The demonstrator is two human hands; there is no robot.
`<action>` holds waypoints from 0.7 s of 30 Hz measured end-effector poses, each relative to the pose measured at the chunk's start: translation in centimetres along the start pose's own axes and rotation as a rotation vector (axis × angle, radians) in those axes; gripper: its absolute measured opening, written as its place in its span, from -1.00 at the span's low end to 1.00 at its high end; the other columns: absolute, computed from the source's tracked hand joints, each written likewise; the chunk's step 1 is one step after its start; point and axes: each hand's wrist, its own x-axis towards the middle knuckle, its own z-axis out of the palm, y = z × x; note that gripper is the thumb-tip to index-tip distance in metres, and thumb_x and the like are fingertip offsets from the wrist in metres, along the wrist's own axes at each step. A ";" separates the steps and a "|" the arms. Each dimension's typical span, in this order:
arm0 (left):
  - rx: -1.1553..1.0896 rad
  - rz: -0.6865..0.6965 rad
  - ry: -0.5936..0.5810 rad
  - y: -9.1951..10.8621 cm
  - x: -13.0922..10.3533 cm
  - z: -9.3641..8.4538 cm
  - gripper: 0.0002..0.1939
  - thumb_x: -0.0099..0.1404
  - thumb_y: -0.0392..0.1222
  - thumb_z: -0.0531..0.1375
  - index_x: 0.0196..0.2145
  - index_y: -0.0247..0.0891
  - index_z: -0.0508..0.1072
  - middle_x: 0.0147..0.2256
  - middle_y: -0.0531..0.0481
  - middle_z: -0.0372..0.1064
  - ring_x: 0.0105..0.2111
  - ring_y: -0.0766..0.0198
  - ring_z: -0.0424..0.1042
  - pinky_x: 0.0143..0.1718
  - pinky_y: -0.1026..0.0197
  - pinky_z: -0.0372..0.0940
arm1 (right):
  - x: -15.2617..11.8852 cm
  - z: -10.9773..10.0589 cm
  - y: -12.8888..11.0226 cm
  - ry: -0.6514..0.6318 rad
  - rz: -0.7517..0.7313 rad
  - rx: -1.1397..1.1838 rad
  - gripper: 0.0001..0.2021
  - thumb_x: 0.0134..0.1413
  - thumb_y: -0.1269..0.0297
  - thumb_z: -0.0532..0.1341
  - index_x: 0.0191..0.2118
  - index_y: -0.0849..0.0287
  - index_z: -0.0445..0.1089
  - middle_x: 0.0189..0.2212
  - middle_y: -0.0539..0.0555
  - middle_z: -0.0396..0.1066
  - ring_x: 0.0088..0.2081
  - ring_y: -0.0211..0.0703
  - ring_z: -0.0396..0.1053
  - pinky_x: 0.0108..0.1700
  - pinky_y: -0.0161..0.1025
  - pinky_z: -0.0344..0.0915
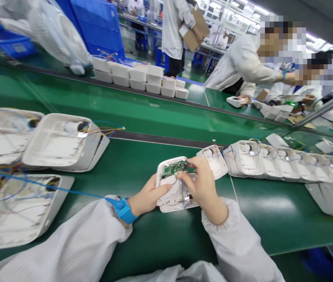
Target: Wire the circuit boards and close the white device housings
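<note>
In the middle of the head view, my left hand point(149, 194) grips a white plastic housing point(160, 169), its thumb lying over the near edge. A green circuit board point(172, 168) sits inside that housing. My right hand point(203, 182) reaches over from the other side, thumb and finger pinched at the board's right end; what is between those fingertips is too small to make out. Just below, another open white shell point(171, 205) with wires and a metal part shows partly under my hands. A blue wrist strap point(123, 209) with a cord circles my left wrist.
Large white housings point(63, 141) with wires stand at the left. A smaller housing point(218, 164) and a row of housings point(248, 158) run along the right. Beyond the green conveyor point(154, 111) are stacked white boxes point(138, 74), a fan point(57, 33) and co-workers point(239, 58).
</note>
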 end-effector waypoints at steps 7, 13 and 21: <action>0.119 -0.049 -0.029 -0.1 0.0 -0.8 -0.48 0.19 0.03 0.33 0.02 -0.31 0.43 -0.13 -0.14 0.52 -0.16 0.05 0.51 -0.10 0.10 0.43 | 0.6 -0.5 1.5 -0.111 -0.231 0.102 -0.52 0.33 0.14 0.13 0.27 0.16 0.15 0.09 0.23 0.37 0.08 -0.07 0.37 0.04 -0.13 0.40; 0.261 -0.030 -0.046 0.1 0.3 -1.1 -0.50 0.24 0.06 0.28 0.03 -0.30 0.44 -0.12 -0.15 0.52 -0.16 0.04 0.52 -0.11 0.08 0.46 | 0.5 -0.5 0.9 -0.066 -0.197 0.051 -0.60 0.34 0.16 0.12 0.20 0.21 0.25 0.04 0.24 0.41 -0.05 -0.09 0.45 -0.12 -0.18 0.41; 0.638 0.036 -0.073 2.3 1.0 -2.0 -0.59 0.23 0.11 0.26 -0.18 -0.32 0.56 -0.29 -0.14 0.56 -0.33 0.02 0.54 -0.34 0.12 0.48 | 0.4 -0.1 1.8 -0.120 0.156 0.391 -0.49 0.08 0.03 0.35 0.09 0.15 0.34 -0.15 0.10 0.48 -0.24 -0.19 0.45 -0.19 -0.25 0.42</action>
